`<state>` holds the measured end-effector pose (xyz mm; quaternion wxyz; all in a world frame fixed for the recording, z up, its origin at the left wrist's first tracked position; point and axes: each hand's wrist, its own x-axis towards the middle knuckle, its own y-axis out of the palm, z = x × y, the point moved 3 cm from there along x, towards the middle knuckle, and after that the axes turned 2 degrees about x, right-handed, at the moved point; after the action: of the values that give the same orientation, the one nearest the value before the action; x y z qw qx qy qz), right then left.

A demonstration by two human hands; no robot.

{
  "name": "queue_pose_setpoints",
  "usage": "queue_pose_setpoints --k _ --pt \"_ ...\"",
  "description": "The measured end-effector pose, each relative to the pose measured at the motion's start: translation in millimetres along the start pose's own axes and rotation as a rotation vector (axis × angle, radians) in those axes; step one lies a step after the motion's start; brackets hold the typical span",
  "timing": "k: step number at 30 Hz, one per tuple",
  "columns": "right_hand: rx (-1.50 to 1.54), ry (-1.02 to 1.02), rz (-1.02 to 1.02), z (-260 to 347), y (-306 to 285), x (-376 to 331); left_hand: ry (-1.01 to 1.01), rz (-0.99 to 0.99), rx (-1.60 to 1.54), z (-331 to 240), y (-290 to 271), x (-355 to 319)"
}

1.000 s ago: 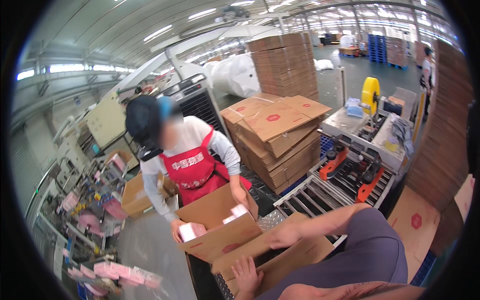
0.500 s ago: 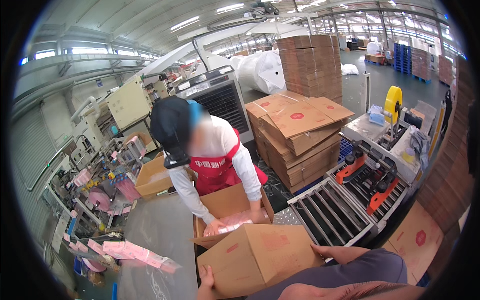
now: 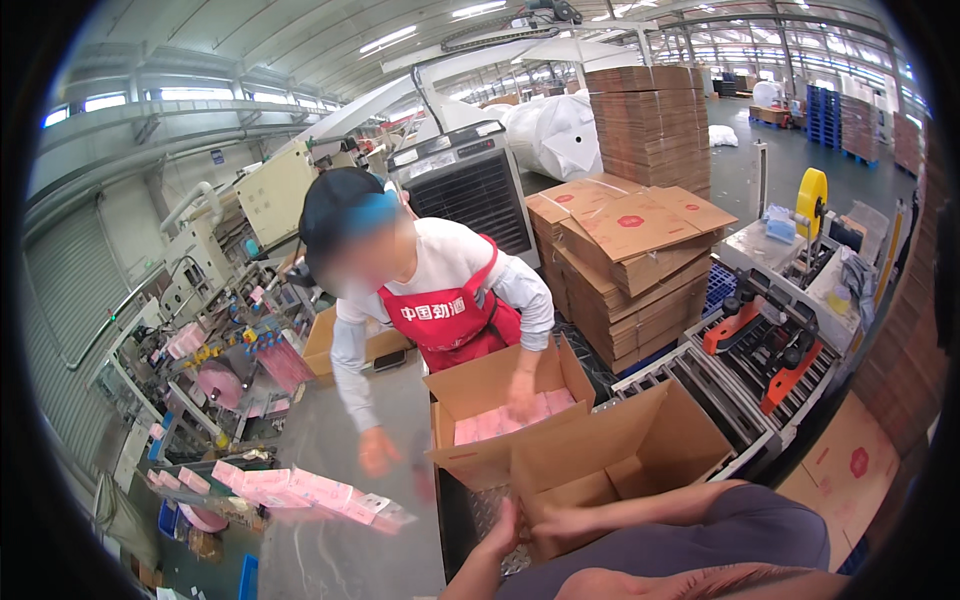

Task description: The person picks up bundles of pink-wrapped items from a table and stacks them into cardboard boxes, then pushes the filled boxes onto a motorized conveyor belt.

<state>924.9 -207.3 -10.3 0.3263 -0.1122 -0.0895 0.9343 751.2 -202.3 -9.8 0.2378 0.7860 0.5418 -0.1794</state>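
An empty brown cardboard box (image 3: 640, 445) stands tilted with its open top facing up and to the right. My left hand (image 3: 498, 528) grips its lower left edge. My right hand (image 3: 565, 520) presses on its lower side, with my purple-sleeved forearm reaching in from the right. Touching it on the left is a second open box (image 3: 470, 385) with pink packets (image 3: 500, 420) inside. A co-worker in a red apron (image 3: 450, 320) has one hand in that box and the other hand (image 3: 378, 450) over the steel table.
Pink packets (image 3: 300, 490) lie in a row on the steel table (image 3: 330, 420). A roller conveyor (image 3: 700, 385) and a box-sealing machine with orange parts (image 3: 770, 345) stand to the right. Stacked cartons (image 3: 630, 260) sit behind. A packing machine (image 3: 220, 330) fills the left.
The box in my hands has turned from its closed side to show its open inside, and sits lower. The co-worker has leaned in and put a hand among the pink packets.
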Motion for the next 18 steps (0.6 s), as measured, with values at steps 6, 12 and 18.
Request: queue_pose_setpoints --k 6,12,18 --pt "-0.357 -0.006 -0.013 1.2 9.0 -5.0 0.154 -0.422 0.798 31.1 -59.2 27.0" --pt "-0.466 1.049 -1.057 -64.8 -120.4 -231.9 0.055 -0.173 0.506 80.9 -123.2 52.5" --pt "0.032 0.999 -0.984 -198.7 -167.6 -323.6 0.538 -0.627 0.711 68.9 -153.5 70.5"
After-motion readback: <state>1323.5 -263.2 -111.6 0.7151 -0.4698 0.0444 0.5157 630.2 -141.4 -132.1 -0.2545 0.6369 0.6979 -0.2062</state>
